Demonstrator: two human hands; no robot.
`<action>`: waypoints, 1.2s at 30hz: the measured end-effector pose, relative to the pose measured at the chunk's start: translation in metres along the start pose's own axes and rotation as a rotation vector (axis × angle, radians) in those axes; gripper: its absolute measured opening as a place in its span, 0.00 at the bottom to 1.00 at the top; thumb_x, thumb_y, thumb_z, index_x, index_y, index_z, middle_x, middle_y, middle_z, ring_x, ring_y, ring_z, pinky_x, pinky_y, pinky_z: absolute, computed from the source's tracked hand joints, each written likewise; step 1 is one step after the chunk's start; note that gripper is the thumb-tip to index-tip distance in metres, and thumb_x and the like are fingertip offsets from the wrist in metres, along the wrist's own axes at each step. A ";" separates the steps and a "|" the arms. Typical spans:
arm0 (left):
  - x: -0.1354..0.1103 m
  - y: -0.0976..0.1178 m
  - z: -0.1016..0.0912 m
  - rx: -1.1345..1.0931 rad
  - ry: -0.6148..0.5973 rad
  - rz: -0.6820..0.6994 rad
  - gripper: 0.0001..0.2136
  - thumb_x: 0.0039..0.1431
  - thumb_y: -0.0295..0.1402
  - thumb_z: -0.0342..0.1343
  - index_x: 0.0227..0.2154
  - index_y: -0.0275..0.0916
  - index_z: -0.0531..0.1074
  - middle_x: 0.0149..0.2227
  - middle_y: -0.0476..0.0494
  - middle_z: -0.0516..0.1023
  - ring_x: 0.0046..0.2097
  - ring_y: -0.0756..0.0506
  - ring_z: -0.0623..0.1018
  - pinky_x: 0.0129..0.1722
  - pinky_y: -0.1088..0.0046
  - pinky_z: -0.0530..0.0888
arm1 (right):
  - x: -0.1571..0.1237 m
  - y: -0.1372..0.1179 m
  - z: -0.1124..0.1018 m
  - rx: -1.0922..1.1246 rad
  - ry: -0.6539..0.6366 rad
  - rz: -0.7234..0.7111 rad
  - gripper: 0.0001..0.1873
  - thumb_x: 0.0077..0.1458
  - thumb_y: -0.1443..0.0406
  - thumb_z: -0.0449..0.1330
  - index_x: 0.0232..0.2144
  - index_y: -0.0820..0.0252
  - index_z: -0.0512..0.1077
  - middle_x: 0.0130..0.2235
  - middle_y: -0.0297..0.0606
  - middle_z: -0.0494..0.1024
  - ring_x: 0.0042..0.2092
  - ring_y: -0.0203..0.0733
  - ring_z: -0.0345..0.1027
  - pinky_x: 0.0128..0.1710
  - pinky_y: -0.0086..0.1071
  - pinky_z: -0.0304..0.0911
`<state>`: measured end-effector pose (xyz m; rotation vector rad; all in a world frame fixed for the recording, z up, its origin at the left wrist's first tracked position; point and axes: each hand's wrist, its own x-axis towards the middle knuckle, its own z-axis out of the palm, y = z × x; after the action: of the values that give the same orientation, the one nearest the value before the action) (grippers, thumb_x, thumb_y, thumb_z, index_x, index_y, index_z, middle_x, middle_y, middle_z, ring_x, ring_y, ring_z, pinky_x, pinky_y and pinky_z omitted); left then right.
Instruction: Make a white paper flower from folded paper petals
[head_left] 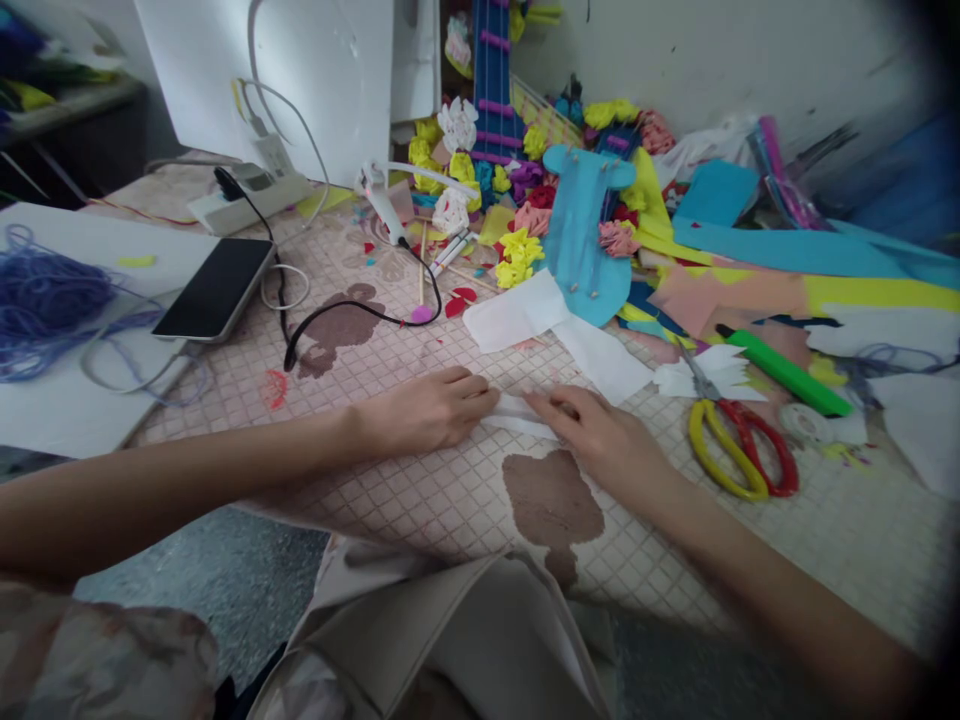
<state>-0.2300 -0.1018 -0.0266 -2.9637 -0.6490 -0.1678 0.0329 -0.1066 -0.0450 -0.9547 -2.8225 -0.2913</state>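
Between my two hands a narrow strip of white paper (519,416) lies low over the patterned tabletop. My left hand (439,408) has its fingers curled and pinches the strip's left end. At the other end, the thumb and fingers of my right hand (592,430) are closed on the same strip. Just beyond my hands lie a flat white paper piece (516,312) and a second white paper piece (602,356). The fingertips partly cover the strip, so any fold in it is hard to make out.
Scissors (739,445) with yellow and red handles lie right of my right hand, near a green cutter (791,373). Behind stand a glue gun (386,212), crumpled paper flowers (519,258) and a blue cutout (589,235). Leftward are a phone (217,290) and purple yarn (49,290).
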 end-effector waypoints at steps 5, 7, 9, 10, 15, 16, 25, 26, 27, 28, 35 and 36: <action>0.001 0.000 -0.001 -0.009 -0.035 -0.014 0.15 0.64 0.26 0.42 0.51 0.30 0.64 0.47 0.36 0.73 0.46 0.43 0.71 0.46 0.63 0.69 | 0.009 -0.003 -0.005 -0.073 -0.097 0.003 0.37 0.51 0.79 0.48 0.61 0.52 0.53 0.42 0.42 0.69 0.35 0.42 0.67 0.25 0.30 0.59; 0.001 0.000 -0.002 -0.027 -0.052 -0.017 0.17 0.64 0.26 0.42 0.54 0.29 0.62 0.48 0.35 0.73 0.46 0.42 0.72 0.46 0.63 0.69 | 0.009 -0.004 -0.006 -0.074 -0.094 0.014 0.34 0.52 0.78 0.48 0.60 0.53 0.55 0.42 0.43 0.70 0.36 0.43 0.67 0.26 0.31 0.60; 0.001 -0.001 -0.002 -0.049 -0.067 -0.011 0.17 0.64 0.26 0.42 0.54 0.30 0.62 0.51 0.35 0.72 0.48 0.42 0.71 0.47 0.62 0.68 | 0.006 -0.004 -0.005 -0.046 -0.075 0.019 0.32 0.53 0.78 0.48 0.59 0.54 0.58 0.44 0.44 0.70 0.38 0.45 0.68 0.29 0.32 0.63; 0.000 -0.001 -0.003 -0.064 -0.074 -0.013 0.17 0.64 0.26 0.42 0.54 0.31 0.62 0.52 0.36 0.71 0.48 0.42 0.71 0.47 0.62 0.68 | 0.004 -0.003 -0.004 -0.025 -0.066 0.021 0.31 0.53 0.78 0.47 0.58 0.55 0.59 0.45 0.45 0.70 0.40 0.46 0.68 0.30 0.34 0.64; -0.008 -0.005 -0.002 -0.135 -0.048 -0.011 0.14 0.64 0.27 0.44 0.50 0.36 0.67 0.56 0.38 0.68 0.54 0.42 0.69 0.51 0.61 0.66 | -0.007 0.001 -0.003 0.064 -0.027 0.037 0.29 0.52 0.80 0.46 0.55 0.60 0.62 0.48 0.48 0.70 0.46 0.50 0.66 0.39 0.40 0.67; -0.010 -0.006 -0.002 -0.141 -0.023 -0.001 0.13 0.64 0.27 0.44 0.49 0.36 0.68 0.57 0.38 0.67 0.54 0.42 0.69 0.52 0.61 0.66 | -0.009 0.001 -0.003 0.069 -0.022 0.039 0.29 0.53 0.80 0.46 0.55 0.60 0.63 0.49 0.49 0.70 0.46 0.50 0.66 0.40 0.41 0.67; -0.015 -0.009 0.005 -0.197 0.111 -0.058 0.14 0.67 0.28 0.39 0.46 0.34 0.69 0.53 0.36 0.71 0.54 0.43 0.69 0.52 0.62 0.67 | -0.014 0.005 0.002 0.115 0.029 0.048 0.24 0.54 0.78 0.46 0.53 0.66 0.65 0.48 0.49 0.70 0.46 0.48 0.65 0.45 0.40 0.67; -0.015 -0.009 0.005 -0.219 0.108 -0.054 0.15 0.67 0.28 0.38 0.46 0.34 0.69 0.53 0.37 0.71 0.55 0.43 0.69 0.53 0.63 0.67 | -0.015 0.006 0.003 0.127 0.033 0.053 0.24 0.55 0.78 0.46 0.53 0.66 0.65 0.48 0.49 0.70 0.47 0.47 0.65 0.45 0.40 0.67; -0.014 -0.009 0.005 -0.247 0.102 -0.051 0.15 0.67 0.27 0.38 0.47 0.34 0.68 0.54 0.37 0.70 0.56 0.43 0.69 0.54 0.64 0.67 | -0.015 0.006 0.005 0.139 0.035 0.058 0.24 0.55 0.78 0.46 0.52 0.65 0.65 0.48 0.48 0.70 0.47 0.47 0.65 0.45 0.40 0.67; -0.014 -0.010 0.004 -0.278 0.095 -0.048 0.15 0.67 0.27 0.38 0.47 0.35 0.68 0.54 0.38 0.70 0.56 0.44 0.68 0.55 0.64 0.66 | -0.016 0.007 0.006 0.150 0.036 0.063 0.23 0.55 0.77 0.46 0.52 0.65 0.65 0.48 0.48 0.70 0.47 0.47 0.65 0.45 0.40 0.67; -0.014 -0.013 0.003 -0.343 0.113 -0.044 0.13 0.64 0.25 0.42 0.48 0.33 0.67 0.53 0.34 0.71 0.55 0.44 0.70 0.54 0.66 0.69 | -0.017 0.008 0.007 0.163 0.032 0.075 0.25 0.54 0.77 0.47 0.53 0.62 0.65 0.49 0.47 0.70 0.48 0.47 0.66 0.46 0.40 0.66; -0.013 -0.011 0.002 -0.341 0.139 -0.065 0.13 0.63 0.25 0.43 0.47 0.32 0.67 0.52 0.34 0.71 0.54 0.44 0.72 0.52 0.66 0.70 | -0.017 0.008 0.007 0.161 0.035 0.074 0.25 0.53 0.77 0.47 0.53 0.63 0.65 0.49 0.47 0.70 0.48 0.48 0.66 0.46 0.41 0.67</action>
<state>-0.2463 -0.0968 -0.0297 -3.2117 -0.7679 -0.5360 0.0503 -0.1087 -0.0540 -1.0055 -2.7226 -0.0698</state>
